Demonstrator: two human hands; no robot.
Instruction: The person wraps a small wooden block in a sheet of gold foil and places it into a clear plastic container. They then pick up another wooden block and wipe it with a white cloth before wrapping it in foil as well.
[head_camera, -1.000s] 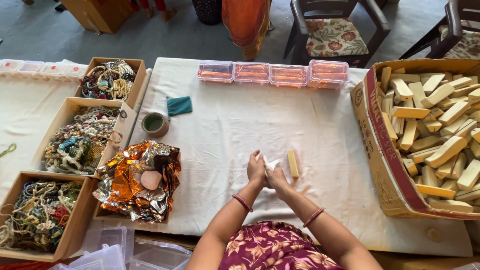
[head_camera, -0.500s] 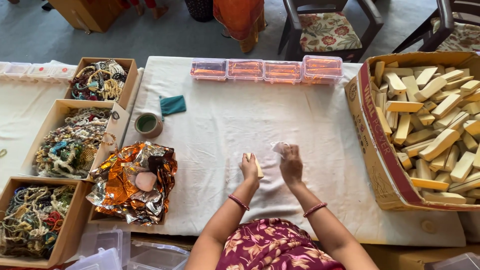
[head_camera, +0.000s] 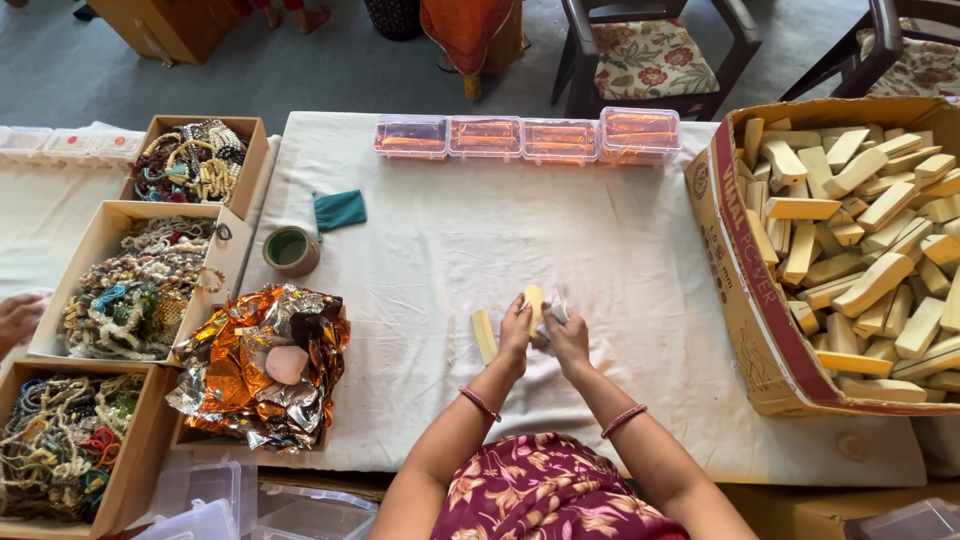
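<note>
Desk (head_camera: 620, 250) was draped in a white cloth and filled the middle of the frame, with grey floor and chairs along the top edge.

Far left: three open cardboard boxes of beaded jewellery (head_camera: 130, 290), stacked top to bottom down the left edge. Another person's hand (head_camera: 18, 318) showed at the left border beside the middle box. Next right: a roll of tape (head_camera: 291, 250), a teal cloth (head_camera: 339, 210), and a crumpled pile of orange-and-silver foil (head_camera: 262, 365) at lower left.

Top centre: four clear lidded plastic boxes (head_camera: 527, 138) in a row, orange contents inside; these looked already filled.

Centre: one pale yellow bar (head_camera: 484, 336) lay flat on the cloth, just left of the hands. Left hand (head_camera: 516, 328) had its fingers closed on a second bar (head_camera: 534, 303), held upright. Right hand (head_camera: 566, 333) touched it, fingers pinched on a small clear wrapper (head_camera: 557, 310).

Right: large cardboard carton (head_camera: 745, 300) heaped with loose bars (head_camera: 870, 250).

Judgement: early stage. One bar was being wrapped, one waited, and most remained in the carton.
</note>
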